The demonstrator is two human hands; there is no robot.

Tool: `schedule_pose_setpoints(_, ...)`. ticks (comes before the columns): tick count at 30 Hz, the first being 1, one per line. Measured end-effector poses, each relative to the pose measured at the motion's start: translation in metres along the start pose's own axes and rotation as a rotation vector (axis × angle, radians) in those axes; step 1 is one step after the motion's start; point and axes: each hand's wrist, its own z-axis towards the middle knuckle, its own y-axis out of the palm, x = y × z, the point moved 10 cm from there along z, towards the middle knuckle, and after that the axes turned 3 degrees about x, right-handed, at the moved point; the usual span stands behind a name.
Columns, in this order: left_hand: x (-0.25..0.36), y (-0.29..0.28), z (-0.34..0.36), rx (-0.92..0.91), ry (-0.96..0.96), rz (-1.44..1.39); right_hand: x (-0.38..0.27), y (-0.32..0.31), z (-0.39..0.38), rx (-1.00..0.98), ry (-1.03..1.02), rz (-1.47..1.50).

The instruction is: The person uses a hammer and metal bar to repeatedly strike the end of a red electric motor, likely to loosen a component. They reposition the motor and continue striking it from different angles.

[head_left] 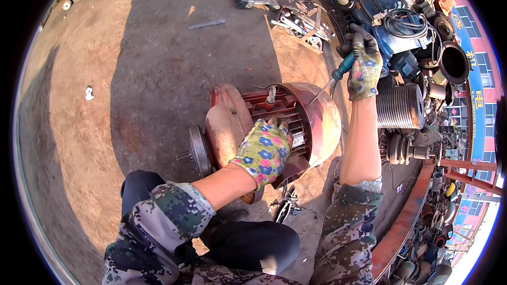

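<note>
Red motor (285,110), long axis left-to-right on the ground (163,74), lies nearer and leftward of the right hand (364,71), which clenches a screwdriver (345,67) slanting to its end cover (326,126); left hand (264,150) lies on it, loosely spread.

Pixel camouflage jacket (227,277), dark trousers (259,243) and flower-print gloves on a worker outdoors.
The left glove (264,150) is yellow-green with blue and pink blooms; the right glove (365,74) repeats the print, its fingers (371,37) dark grey. Left sleeve (174,211) and right sleeve (348,221), blotched green, grey and black, leave forearms bare.
</note>
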Motion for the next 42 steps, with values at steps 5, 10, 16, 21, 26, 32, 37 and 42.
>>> schedule_pose_setpoints(5, 0.006, -0.002, 0.002, 0.020, 0.003, -0.014, 0.005, -0.021, -0.016, 0.169, 0.216, 0.189)
schedule_pose_setpoints(10, 0.003, -0.009, -0.001, 0.032, 0.013, 0.011, 0.006, 0.003, -0.017, 0.005, 0.172, 0.268)
schedule_pose_setpoints(16, 0.005, -0.008, 0.000, 0.026, -0.002, 0.000, 0.013, -0.008, -0.022, 0.154, 0.288, 0.258)
schedule_pose_setpoints(21, 0.005, -0.009, -0.001, 0.051, -0.005, 0.011, 0.000, 0.012, -0.025, 0.057, 0.193, 0.111)
schedule_pose_setpoints(26, -0.001, -0.005, 0.002, -0.042, -0.029, 0.017, 0.003, 0.009, -0.019, 0.091, 0.209, 0.220)
schedule_pose_setpoints(32, -0.001, -0.002, 0.000, -0.049, -0.019, 0.038, 0.014, 0.009, -0.021, 0.045, 0.300, 0.294)
schedule_pose_setpoints(37, -0.003, 0.001, 0.000, -0.037, -0.020, 0.019, 0.014, 0.022, -0.020, -0.102, 0.328, 0.211)
schedule_pose_setpoints(42, -0.002, -0.008, 0.003, 0.006, 0.005, 0.023, 0.007, 0.038, -0.025, -0.144, 0.337, 0.196)
